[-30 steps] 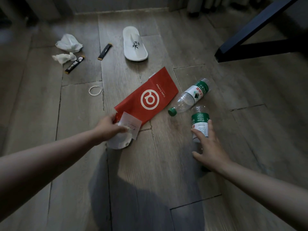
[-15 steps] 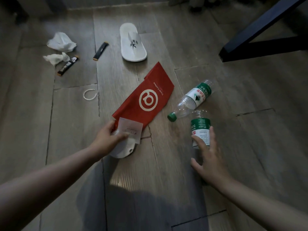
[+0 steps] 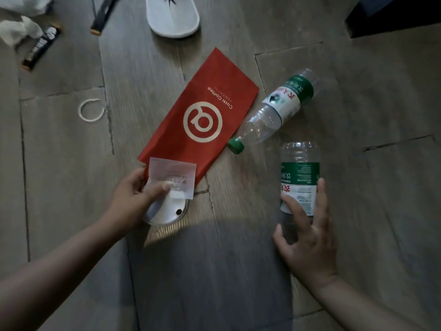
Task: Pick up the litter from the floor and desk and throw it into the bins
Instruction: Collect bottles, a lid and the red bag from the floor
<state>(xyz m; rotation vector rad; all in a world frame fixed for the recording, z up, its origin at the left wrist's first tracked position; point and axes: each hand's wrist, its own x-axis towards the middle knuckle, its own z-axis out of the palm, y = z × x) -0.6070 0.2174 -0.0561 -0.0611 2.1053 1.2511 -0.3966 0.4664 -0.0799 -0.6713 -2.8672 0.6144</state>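
Observation:
On the wooden floor, my left hand (image 3: pixel 132 199) grips a white lidded cup (image 3: pixel 167 212) lying on its side, thumb pressed on its paper label (image 3: pixel 171 174). The cup lies at the lower end of a flat red paper bag (image 3: pixel 205 115). My right hand (image 3: pixel 307 237) lies over the lower half of a clear water bottle with a green and white label (image 3: pixel 299 173), fingers spread and fairly straight, touching it. A second clear bottle with a green cap (image 3: pixel 274 111) lies just beyond, next to the bag.
At the top lie a white slipper (image 3: pixel 173 17), crumpled tissues (image 3: pixel 19 29), and two black sachets (image 3: pixel 40 47) (image 3: pixel 105 13). A white ring (image 3: pixel 91 109) lies left of the bag. A dark furniture leg (image 3: pixel 393 15) is at the top right.
The view has dropped closer to the floor and everything looks larger. Both hands stay at the cup and the near bottle, and my right fingers reach slightly further over the bottle.

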